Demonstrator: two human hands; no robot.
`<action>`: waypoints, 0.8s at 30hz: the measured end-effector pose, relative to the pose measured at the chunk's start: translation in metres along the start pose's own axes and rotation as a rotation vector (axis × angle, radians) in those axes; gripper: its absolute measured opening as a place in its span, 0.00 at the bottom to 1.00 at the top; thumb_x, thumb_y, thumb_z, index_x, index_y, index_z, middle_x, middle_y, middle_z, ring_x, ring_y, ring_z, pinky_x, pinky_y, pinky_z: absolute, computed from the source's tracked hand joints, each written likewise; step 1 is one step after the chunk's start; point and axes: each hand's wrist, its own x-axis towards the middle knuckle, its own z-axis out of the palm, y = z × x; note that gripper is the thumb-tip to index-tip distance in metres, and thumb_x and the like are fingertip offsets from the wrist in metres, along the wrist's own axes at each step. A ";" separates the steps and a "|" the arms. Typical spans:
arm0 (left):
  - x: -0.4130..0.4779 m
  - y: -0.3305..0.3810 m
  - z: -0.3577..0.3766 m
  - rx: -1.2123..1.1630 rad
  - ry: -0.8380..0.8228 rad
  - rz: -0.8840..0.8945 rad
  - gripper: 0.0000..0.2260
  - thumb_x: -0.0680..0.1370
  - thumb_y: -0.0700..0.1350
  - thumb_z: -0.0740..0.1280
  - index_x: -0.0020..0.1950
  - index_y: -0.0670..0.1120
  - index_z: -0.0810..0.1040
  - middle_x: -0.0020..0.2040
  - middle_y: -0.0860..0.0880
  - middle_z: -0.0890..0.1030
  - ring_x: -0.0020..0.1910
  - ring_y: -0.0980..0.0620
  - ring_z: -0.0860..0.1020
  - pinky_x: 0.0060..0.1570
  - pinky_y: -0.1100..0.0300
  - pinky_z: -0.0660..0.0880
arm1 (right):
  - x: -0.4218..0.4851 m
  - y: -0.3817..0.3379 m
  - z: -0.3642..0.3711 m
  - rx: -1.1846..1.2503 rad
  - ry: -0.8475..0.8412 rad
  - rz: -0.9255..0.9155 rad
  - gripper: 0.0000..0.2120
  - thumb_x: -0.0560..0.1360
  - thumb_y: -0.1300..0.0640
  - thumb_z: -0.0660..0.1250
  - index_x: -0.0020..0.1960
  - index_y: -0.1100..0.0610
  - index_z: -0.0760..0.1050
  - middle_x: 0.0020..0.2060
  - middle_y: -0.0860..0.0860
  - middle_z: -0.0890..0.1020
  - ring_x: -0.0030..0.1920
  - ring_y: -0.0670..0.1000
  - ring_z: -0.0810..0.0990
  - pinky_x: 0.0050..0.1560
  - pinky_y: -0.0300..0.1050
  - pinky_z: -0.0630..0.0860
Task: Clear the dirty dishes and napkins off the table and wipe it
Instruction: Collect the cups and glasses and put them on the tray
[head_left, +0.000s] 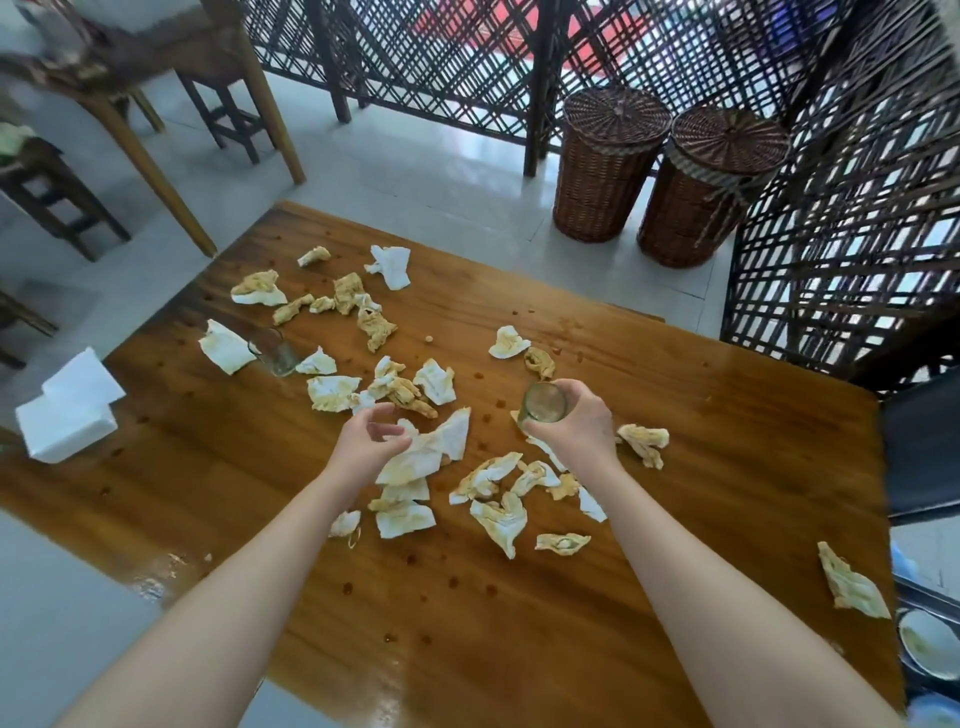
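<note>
A wooden table (675, 519) is strewn with several crumpled, stained napkins (332, 392) and small sauce spots. My right hand (576, 426) grips a small clear glass (544, 404) just above the table's middle. My left hand (371, 441) hovers over a large stained napkin (431, 452), fingers loosely curled, holding nothing. A second clear glass (275, 351) stands on the table at the far left among napkins. Part of a third glass rim (354, 538) shows beside my left forearm.
White foam blocks (70, 410) sit at the table's left edge. Two lidded wicker baskets (608, 166) stand on the floor beyond the table, by a lattice screen. A dirty white bowl (930, 644) lies low at the right. Wooden stools and another table stand at the back left.
</note>
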 end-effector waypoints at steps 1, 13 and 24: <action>0.003 -0.002 -0.006 -0.007 0.009 0.002 0.25 0.74 0.44 0.73 0.69 0.51 0.69 0.51 0.52 0.79 0.50 0.55 0.77 0.41 0.63 0.74 | 0.000 -0.007 0.007 0.004 -0.005 -0.013 0.29 0.62 0.53 0.80 0.60 0.51 0.74 0.48 0.43 0.77 0.49 0.44 0.74 0.39 0.27 0.67; 0.064 -0.039 -0.128 -0.010 0.064 0.069 0.22 0.74 0.44 0.73 0.67 0.50 0.71 0.51 0.51 0.79 0.52 0.54 0.76 0.47 0.63 0.72 | 0.013 -0.100 0.118 -0.037 -0.082 -0.016 0.30 0.63 0.52 0.80 0.61 0.53 0.72 0.49 0.45 0.77 0.50 0.46 0.77 0.45 0.34 0.72; 0.145 -0.048 -0.197 0.006 0.220 0.046 0.28 0.71 0.39 0.75 0.68 0.49 0.70 0.68 0.46 0.73 0.66 0.47 0.72 0.62 0.52 0.72 | 0.027 -0.143 0.188 -0.061 -0.038 0.023 0.26 0.62 0.49 0.79 0.56 0.47 0.73 0.47 0.42 0.78 0.54 0.47 0.76 0.52 0.42 0.76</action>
